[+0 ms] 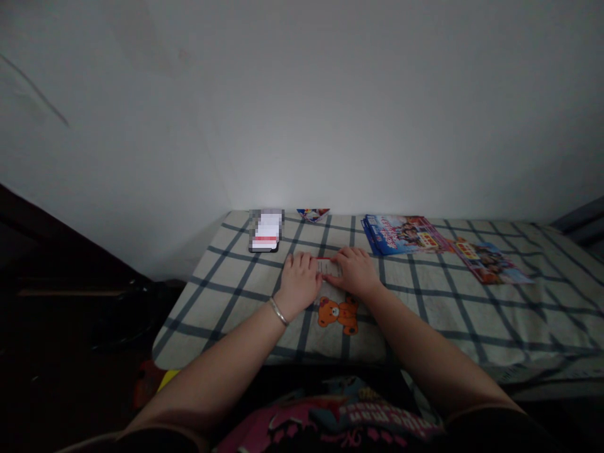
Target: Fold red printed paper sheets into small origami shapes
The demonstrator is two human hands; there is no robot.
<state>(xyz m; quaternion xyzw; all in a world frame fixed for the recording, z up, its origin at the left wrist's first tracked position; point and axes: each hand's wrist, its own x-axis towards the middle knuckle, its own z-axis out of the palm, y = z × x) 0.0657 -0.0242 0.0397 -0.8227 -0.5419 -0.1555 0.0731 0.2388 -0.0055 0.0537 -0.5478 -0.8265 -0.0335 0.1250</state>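
Left hand [297, 283] and right hand [356, 272] lie palm-down on a red-edged card [329, 267], grips spread flat.

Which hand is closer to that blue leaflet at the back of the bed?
Right. The right hand lies just in front of the blue leaflet and to its left; the left hand lies farther left.

On the bed [472, 321], a paper slip [329, 267] lies between the left hand [298, 283] and right hand [355, 272], a blurred packet [265, 230] behind-left, 2 brochures [403, 234] right.
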